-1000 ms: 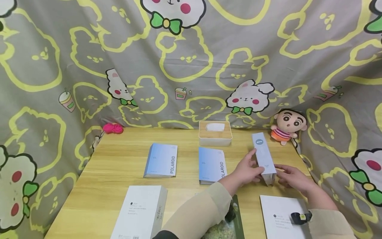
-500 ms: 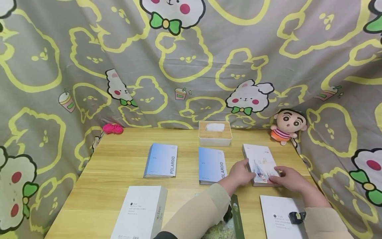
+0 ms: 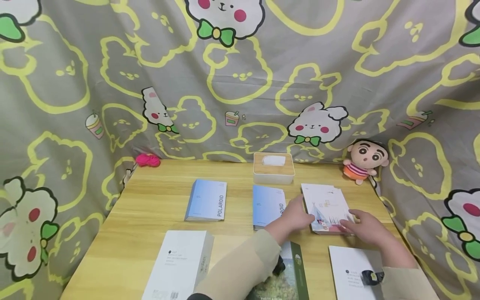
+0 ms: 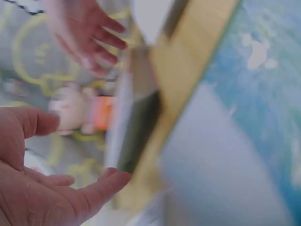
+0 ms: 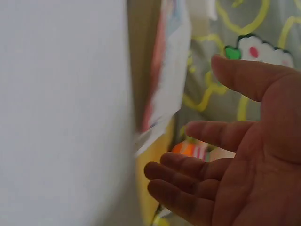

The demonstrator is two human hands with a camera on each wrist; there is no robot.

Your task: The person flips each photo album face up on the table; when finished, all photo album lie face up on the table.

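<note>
A white photo album or book (image 3: pixel 327 203) with a small tent drawing on its cover lies flat at the table's right. My left hand (image 3: pixel 292 216) is at its left edge, thumb over the near corner. At the right edge is my right hand (image 3: pixel 363 227). In the blurred left wrist view, the left hand (image 4: pixel 61 188) has thumb and fingers spread beside the album (image 4: pixel 137 127). The right wrist view has the right hand (image 5: pixel 249 160) with fingers extended and apart, facing the album's edge (image 5: pixel 167 70). Neither hand curls round it.
Two blue Polaroid albums (image 3: pixel 207 200) (image 3: pixel 264 206) lie left of the hands. Nearer stand a thick white box-like book (image 3: pixel 180 262), a green photo album (image 3: pixel 281 275) under the left forearm, and a white book (image 3: pixel 346 266). A tissue box (image 3: pixel 274 168) and plush doll (image 3: pixel 363 160) sit behind.
The album, earlier tipped up on edge between both hands, has come down flat with its illustrated cover upward. Since then both hands have loosened slightly at its sides, and the head view shifted a little.
</note>
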